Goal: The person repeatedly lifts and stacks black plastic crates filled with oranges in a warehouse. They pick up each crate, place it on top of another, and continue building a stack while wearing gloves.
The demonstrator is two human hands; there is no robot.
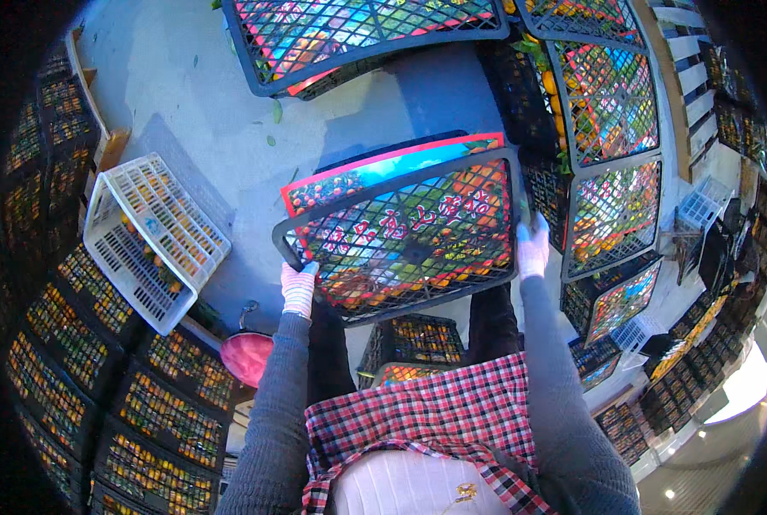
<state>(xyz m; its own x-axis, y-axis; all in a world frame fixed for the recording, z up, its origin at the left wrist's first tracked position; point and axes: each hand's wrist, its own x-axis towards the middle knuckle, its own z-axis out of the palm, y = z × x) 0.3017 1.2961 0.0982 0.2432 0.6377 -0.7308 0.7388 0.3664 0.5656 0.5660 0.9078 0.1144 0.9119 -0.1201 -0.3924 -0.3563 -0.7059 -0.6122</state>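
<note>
Before me is a black plastic mesh crate lid [415,254], tilted, with a printed picture sheet [383,170] of fruit and hills beneath it. The sheet sticks out past the lid's far edge. My left hand [298,288], in a striped glove, grips the lid's near left corner. At the lid's right edge my right hand [533,248], also gloved, holds on with its fingers along the side. A dark edge shows behind the sheet; what it belongs to is mostly hidden. The lid hides the sheet's near part except through the mesh.
Left of me a white plastic crate [158,241] of orange fruit lies tipped. Lidded black crates [612,219] line the right; another lidded crate [370,45] stands ahead. Stacked fruit crates [171,412] fill the lower left, beside a pink round seat [247,358].
</note>
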